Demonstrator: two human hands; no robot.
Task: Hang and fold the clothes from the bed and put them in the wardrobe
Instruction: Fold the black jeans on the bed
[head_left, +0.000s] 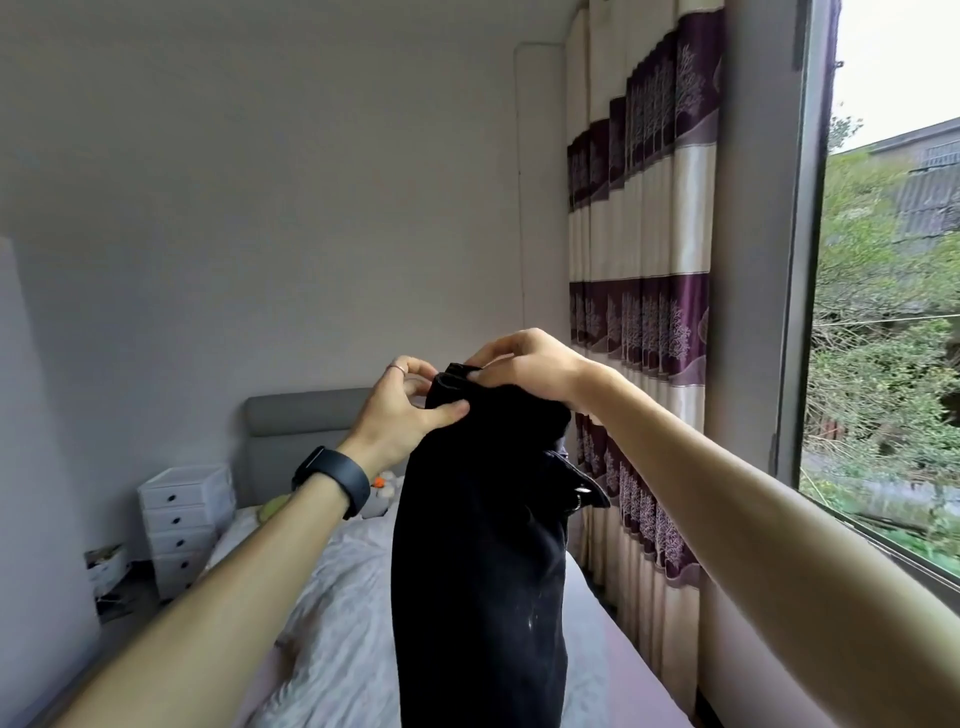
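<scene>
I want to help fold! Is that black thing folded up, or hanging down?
Hanging down. The left hand and right hand pinch the top of the black garment, which dangles over the bed.

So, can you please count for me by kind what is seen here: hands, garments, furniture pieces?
Hands: 2, left hand and right hand
Dark garment: 1
Furniture: 2, bed and white drawer unit
Total: 5

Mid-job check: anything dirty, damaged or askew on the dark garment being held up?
The black garment hangs from the left hand and right hand, which pinch its top edge. A few pale specks, perhaps lint, dot its lower front, and a flap with a metal snap juts out.
</scene>
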